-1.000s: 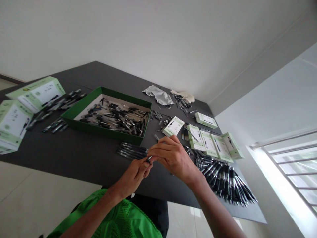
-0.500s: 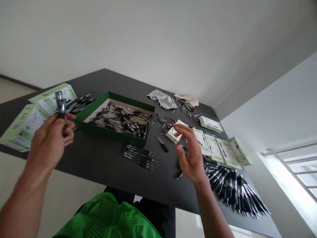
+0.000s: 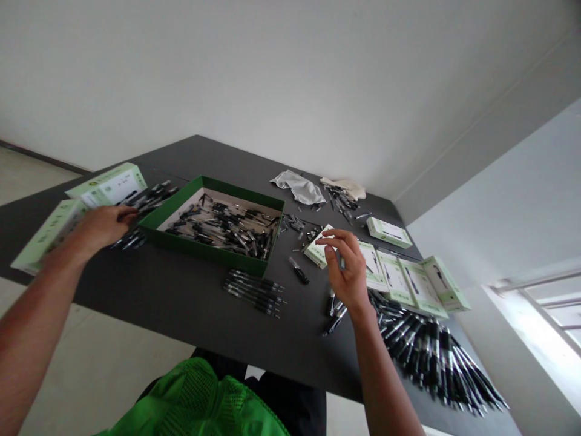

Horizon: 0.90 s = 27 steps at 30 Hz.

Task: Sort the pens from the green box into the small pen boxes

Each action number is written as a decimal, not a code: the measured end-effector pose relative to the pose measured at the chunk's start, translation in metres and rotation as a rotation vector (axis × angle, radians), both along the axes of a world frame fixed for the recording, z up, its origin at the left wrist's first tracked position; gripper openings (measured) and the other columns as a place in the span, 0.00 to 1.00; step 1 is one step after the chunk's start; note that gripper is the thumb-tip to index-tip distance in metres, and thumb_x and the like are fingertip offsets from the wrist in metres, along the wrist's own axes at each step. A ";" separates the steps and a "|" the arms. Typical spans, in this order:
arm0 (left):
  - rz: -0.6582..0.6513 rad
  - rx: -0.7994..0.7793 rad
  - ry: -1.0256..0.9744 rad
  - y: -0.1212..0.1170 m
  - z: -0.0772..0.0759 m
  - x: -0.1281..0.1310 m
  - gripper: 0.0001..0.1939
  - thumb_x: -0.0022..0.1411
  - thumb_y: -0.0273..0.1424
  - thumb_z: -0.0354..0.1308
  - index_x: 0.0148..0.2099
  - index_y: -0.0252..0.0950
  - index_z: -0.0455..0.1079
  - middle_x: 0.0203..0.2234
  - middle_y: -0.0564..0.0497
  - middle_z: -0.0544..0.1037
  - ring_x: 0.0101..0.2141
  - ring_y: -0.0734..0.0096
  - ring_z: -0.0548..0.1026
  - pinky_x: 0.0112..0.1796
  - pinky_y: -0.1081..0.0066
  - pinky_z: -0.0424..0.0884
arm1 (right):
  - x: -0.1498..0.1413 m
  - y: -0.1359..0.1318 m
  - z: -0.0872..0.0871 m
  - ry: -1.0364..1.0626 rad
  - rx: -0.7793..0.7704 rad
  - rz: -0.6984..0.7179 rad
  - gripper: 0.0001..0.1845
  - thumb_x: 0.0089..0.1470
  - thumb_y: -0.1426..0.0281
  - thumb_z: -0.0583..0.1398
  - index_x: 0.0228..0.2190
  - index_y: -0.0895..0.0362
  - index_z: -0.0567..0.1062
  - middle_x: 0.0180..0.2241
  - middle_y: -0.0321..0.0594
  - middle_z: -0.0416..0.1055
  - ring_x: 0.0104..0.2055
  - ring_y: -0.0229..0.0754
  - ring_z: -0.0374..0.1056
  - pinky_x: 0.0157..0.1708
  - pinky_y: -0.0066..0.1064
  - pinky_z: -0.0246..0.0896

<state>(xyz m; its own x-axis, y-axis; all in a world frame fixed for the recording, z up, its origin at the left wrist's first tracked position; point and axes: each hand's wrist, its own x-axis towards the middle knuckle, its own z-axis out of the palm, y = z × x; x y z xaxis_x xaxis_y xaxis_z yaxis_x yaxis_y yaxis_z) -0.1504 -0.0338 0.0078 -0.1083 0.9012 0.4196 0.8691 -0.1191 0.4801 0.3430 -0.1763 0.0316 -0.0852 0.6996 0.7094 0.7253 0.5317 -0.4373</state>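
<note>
Holds left hand [image 3: 106,224] at the left of the frame, with fingers bent down at the near end of a pen pile [image 3: 157,197], between upright cartons [image 3: 113,188] and green tray [image 3: 200,253]; cannot tell, with fingertips hidden, of any pen in its grip. Holds right hand [image 3: 347,266] raised right of centre, released, with palm half open and thumb apart from loosely curved fingers, partly in front of a small carton [image 3: 315,255]. Just left of it, on the table [image 3: 181,303], a single pen [image 3: 298,270]; at lower centre, below the tray, a pen row [image 3: 254,292]; at lower right, a pen fan [image 3: 436,357].
</note>
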 end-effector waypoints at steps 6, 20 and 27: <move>0.093 -0.034 0.082 -0.009 0.008 0.008 0.15 0.65 0.35 0.57 0.45 0.29 0.79 0.29 0.60 0.73 0.30 0.82 0.66 0.38 0.84 0.57 | 0.002 0.000 -0.001 -0.021 0.027 -0.016 0.14 0.68 0.71 0.55 0.42 0.51 0.80 0.46 0.44 0.74 0.50 0.49 0.70 0.52 0.46 0.63; -1.013 0.137 -0.075 -0.207 -0.051 0.224 0.16 0.70 0.28 0.50 0.28 0.40 0.67 0.16 0.57 0.73 0.17 0.73 0.71 0.28 0.68 0.63 | 0.024 0.000 0.001 0.056 0.078 -0.237 0.13 0.69 0.70 0.55 0.39 0.53 0.80 0.40 0.42 0.76 0.46 0.48 0.70 0.49 0.42 0.62; -1.066 -0.056 0.115 -0.207 -0.063 0.254 0.16 0.72 0.26 0.53 0.29 0.38 0.69 0.21 0.54 0.76 0.24 0.67 0.77 0.32 0.67 0.66 | 0.026 0.005 0.002 -0.032 -0.046 -0.210 0.15 0.69 0.69 0.54 0.41 0.52 0.81 0.40 0.42 0.77 0.45 0.49 0.69 0.48 0.42 0.63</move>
